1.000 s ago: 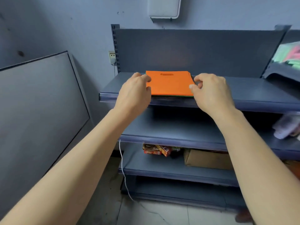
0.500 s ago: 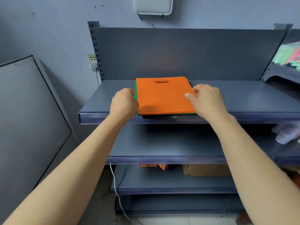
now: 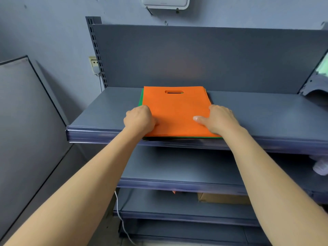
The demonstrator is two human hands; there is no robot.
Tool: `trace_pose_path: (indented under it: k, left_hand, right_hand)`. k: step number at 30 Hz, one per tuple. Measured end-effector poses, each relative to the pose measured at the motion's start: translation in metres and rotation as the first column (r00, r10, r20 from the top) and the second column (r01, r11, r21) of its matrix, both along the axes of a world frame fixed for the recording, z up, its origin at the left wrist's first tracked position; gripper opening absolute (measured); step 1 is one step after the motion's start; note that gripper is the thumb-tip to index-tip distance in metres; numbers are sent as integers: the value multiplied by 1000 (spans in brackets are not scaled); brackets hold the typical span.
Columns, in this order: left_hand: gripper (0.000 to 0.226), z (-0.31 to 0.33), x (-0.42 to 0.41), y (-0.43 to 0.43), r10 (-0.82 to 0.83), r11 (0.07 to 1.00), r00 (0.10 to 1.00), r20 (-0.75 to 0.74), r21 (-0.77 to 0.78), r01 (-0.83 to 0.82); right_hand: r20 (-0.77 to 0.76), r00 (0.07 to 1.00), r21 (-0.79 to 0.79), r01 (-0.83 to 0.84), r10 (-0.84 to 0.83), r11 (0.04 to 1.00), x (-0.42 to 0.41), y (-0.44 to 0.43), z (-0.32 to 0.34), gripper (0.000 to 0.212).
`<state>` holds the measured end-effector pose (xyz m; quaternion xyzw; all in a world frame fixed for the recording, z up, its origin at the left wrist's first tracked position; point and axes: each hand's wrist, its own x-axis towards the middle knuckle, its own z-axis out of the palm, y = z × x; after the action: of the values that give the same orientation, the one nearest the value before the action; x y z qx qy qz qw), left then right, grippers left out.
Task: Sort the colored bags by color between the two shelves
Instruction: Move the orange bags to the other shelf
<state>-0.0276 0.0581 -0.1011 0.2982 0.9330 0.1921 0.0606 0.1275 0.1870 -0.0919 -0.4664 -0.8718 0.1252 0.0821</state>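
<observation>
Left hand (image 3: 139,119) and right hand (image 3: 221,119) clasp a stack of bags (image 3: 179,137) on the top shelf (image 3: 106,112)
The left hand's fingers curl round the stack's left edge near the front corner; the right hand grips the right edge, its thumb flat on the orange bag (image 3: 175,110) lying uppermost. A green bag (image 3: 140,101) peeks out beneath at the left. The stack sits at the shelf's front lip, handle slot toward the grey back panel (image 3: 195,55), with a wall socket (image 3: 94,62) beyond
</observation>
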Motion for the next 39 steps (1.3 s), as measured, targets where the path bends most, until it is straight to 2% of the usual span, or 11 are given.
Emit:
trace_pose_path:
  k: [3, 7, 11, 14, 22, 25, 27, 29, 31, 35, 39]
  left_hand:
    - [24, -1, 1, 9, -12, 1000, 1000, -9, 14, 13]
    - [9, -3, 3, 14, -91, 994, 991, -97, 48, 96]
    - [39, -3, 9, 13, -212, 976, 966, -147, 12, 216]
    - [51, -5, 11, 12, -258, 966, 958, -122, -42, 255]
    - [52, -1, -1, 17, -119, 992, 992, 46, -32, 121]
    - [51, 4, -4, 18, -81, 994, 995, 59, -63, 85]
    - [50, 4, -2, 16, -75, 997, 995, 64, -23, 77]
    - [44, 0, 2, 16, -91, 995, 996, 8, 42, 91]
    - [39, -4, 8, 17, -144, 986, 982, -121, 73, 153]
    - [57, -6, 19, 16, -233, 963, 919, -318, 57, 264]
    - [80, -5, 25, 14, -234, 956, 893, -385, 78, 284]
  right_hand:
    - [81, 996, -42, -20, 23, 999, 0, 13, -7, 70]
    - [89, 996, -79, -16, 23, 997, -2, 26, -12, 72]
    - [81, 996, -109, -13, 22, 994, -5, 33, -12, 72]
    - [75, 997, -114, -19, 28, 993, -7, 35, -11, 71]
    - [75, 996, -103, -33, 41, 994, -8, 35, -13, 68]
    - [70, 997, -100, -35, 42, 994, -7, 35, -14, 66]
    - [67, 997, -103, -33, 40, 994, -7, 35, -15, 65]
    - [65, 997, -105, -27, 34, 994, -7, 34, -15, 64]
    - [58, 998, -103, -23, 29, 994, -6, 34, -15, 64]
    - [46, 999, -107, -21, 26, 994, -3, 38, -14, 67]
    - [28, 999, -132, -42, 46, 990, -3, 44, -13, 76]
